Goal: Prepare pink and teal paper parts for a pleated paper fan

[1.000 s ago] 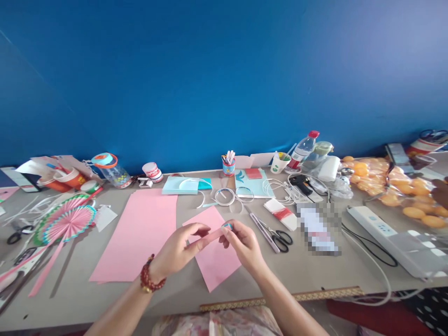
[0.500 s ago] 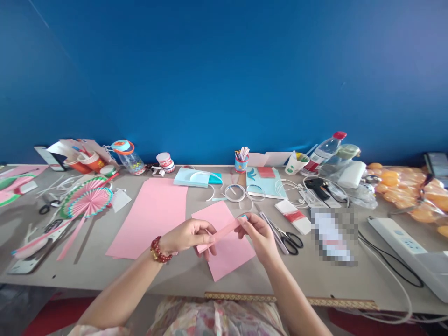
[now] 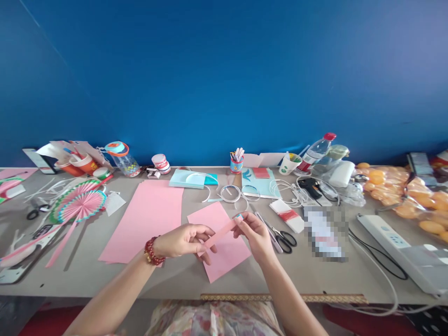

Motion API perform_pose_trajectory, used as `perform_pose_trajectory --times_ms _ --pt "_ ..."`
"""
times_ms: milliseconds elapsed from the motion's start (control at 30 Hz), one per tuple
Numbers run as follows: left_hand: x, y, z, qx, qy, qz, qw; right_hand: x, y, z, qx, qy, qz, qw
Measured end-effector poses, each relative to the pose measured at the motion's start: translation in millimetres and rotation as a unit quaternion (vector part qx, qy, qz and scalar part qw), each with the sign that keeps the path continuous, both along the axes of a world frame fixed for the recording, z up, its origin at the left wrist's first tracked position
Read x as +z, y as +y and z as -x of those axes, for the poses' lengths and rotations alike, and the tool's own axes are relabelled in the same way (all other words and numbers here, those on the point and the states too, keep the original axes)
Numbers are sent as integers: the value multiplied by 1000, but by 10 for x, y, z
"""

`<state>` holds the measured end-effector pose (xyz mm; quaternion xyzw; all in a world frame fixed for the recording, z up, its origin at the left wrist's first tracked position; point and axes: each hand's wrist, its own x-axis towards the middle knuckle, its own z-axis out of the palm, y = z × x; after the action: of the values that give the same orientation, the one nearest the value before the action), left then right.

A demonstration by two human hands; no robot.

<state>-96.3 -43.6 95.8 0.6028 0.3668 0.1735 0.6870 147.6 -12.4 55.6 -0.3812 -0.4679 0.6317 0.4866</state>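
Note:
A narrow pink paper strip (image 3: 220,232) is stretched slantwise between my two hands. My left hand (image 3: 192,240) pinches its lower left end between thumb and fingers. At the upper right end my right hand (image 3: 252,232) is closed on the strip, where a small blue patch shows by the fingertips. Under the strip, a pink paper sheet (image 3: 229,261) lies askew on the table. Larger pink sheets (image 3: 150,214) lie to the left of it. Black-handled scissors (image 3: 285,239) rest just right of my right hand, beside a slim pale stick-like tool (image 3: 271,233).
A pink pleated paper fan (image 3: 82,205) lies at left near paper cups (image 3: 84,163). Along the blue wall stand a water bottle (image 3: 128,161), a pen holder (image 3: 237,163) and a red-capped bottle (image 3: 317,154). Right are a glue gun (image 3: 310,187), power strip (image 3: 385,233) and bagged orange balls (image 3: 420,198).
The view has shifted slightly to the right, so the table's things sit further left. Both hands keep hold of the paper strip, with only a slight shift of the fingers.

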Motion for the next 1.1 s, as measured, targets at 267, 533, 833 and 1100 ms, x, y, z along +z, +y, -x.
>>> perform_pose_trajectory --times_ms 267,533,833,1100 --pt "152 73 -309 53 103 -252 961 123 -159 65 15 -120 -105 987" --pt "48 91 -576 135 37 -200 970 83 -270 103 -24 -113 -115 987" --pt "-47 29 -647 163 53 -207 963 -61 -304 42 -20 -108 -85 990" --pt "-12 27 -556 191 -7 -140 971 -305 -174 -1247 -195 -580 -165 773"
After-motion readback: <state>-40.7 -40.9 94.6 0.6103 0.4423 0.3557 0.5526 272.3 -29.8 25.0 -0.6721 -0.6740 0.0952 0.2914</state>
